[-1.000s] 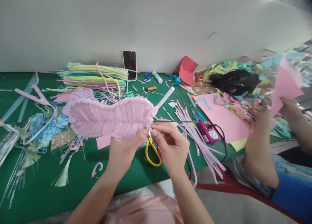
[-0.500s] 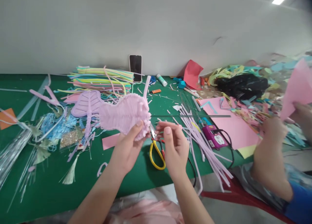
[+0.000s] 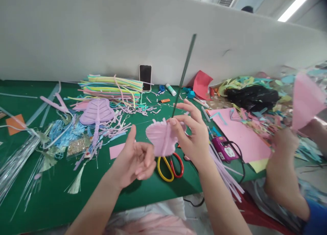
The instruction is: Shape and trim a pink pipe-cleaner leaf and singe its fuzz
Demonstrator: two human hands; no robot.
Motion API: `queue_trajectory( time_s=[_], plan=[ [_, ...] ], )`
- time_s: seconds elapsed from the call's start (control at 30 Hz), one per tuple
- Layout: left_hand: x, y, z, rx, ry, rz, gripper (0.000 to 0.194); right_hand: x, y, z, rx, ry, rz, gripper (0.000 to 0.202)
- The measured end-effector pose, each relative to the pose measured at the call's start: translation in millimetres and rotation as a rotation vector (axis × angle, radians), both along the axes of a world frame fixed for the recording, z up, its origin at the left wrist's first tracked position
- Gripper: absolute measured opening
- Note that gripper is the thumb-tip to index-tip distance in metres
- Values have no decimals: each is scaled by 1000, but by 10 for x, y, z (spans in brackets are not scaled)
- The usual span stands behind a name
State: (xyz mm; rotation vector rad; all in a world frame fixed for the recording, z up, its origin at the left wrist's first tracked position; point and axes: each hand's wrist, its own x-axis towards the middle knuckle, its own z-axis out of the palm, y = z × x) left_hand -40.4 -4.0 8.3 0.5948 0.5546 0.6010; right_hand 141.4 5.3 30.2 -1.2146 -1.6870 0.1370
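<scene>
My right hand [image 3: 192, 134] pinches a lilac fuzzy pipe-cleaner leaf [image 3: 160, 136] by its upper edge, where a thin dark green stem [image 3: 185, 66] rises from it. The leaf hangs down below my fingers, foreshortened and partly hidden by them. To its left, my left hand [image 3: 135, 161] is apart from it, thumb raised and fingers loosely bent, with nothing in it. Beneath the leaf lie scissors [image 3: 166, 170] with one yellow and one red handle, their blades hidden. A second lilac leaf [image 3: 98, 110], with a wrapped stalk, rests on the green table [image 3: 138, 190] further left.
Behind are a bundle of coloured pipe cleaners [image 3: 112, 85], a phone [image 3: 145, 76] and a glue stick [image 3: 170, 89]. Lilac pipe cleaners [image 3: 227, 177] and a purple power box [image 3: 224, 149] with a cable lie right. A co-worker's hand [image 3: 284, 143] is near pink paper [image 3: 308, 100].
The leaf has turned from lying sideways to hanging down, its stem swinging from level to upright. My left hand has let go of it, and my right hand has taken hold.
</scene>
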Motion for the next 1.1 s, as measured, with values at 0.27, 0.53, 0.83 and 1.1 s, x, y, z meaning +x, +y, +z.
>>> queue_trajectory(
  time_s=[0.27, 0.53, 0.83, 1.1],
  plan=[
    [-34, -30, 81, 563, 408, 571, 37, -271, -186, -78, -181, 338, -129, 22],
    [-18, -4, 89, 522, 593, 489, 27, -281, -346, -213, -18, 277, -354, 23],
    [-227, 147, 224, 944, 979, 111, 31, 285, -361, 434, 63, -382, -61, 11],
    [-334, 398, 489, 1102, 953, -361, 21, 310, -233, 443, -357, -483, 426, 8]
  ],
)
